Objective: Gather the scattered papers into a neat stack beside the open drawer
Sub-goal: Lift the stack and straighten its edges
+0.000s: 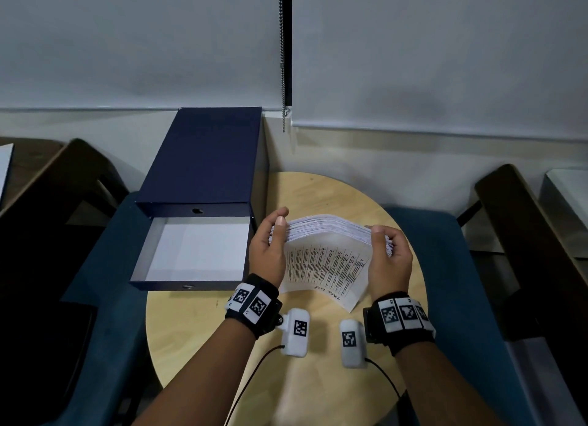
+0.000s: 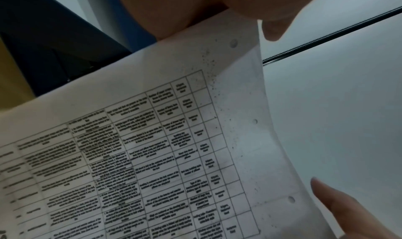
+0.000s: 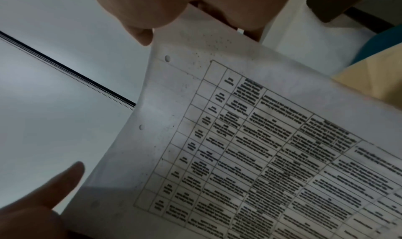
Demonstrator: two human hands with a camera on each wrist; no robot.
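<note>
While we look down from the head camera, our left hand (image 1: 267, 254) and right hand (image 1: 389, 260) clasp the two short ends of a thick stack of papers (image 1: 327, 250), thumbs curled over the top edge and fingers wrapped behind. We hold the stack on edge above the round wooden table (image 1: 197, 330), its upper edge bowed upward between our hands and the front sheet's printed table facing us. It sits just to the right of the open drawer (image 1: 194, 254) of a dark blue box (image 1: 206, 158), whose white inside shows. White roller blinds (image 1: 439, 53) and a bead chain (image 1: 282, 56) fill the wall behind; blue chairs (image 1: 445, 266) flank the table.

From the left wrist, we see the papers (image 2: 152, 148) close up, the front sheet carrying a ruled grid of blurred text and three punched holes along its margin. Our left hand (image 2: 185, 10) grips the sheet's upper corner, and one fingertip (image 2: 332, 198) lies beside the lower edge, though we cannot tell whether it touches.

From the right wrist, the same sheet (image 3: 250, 139) slants across the frame. Our right hand (image 3: 174, 5) clamps the top corner, thumb on the printed side, while another finger (image 3: 65, 182) points along the paper's lower edge. A strip of table (image 3: 369, 81) shows at the right.
</note>
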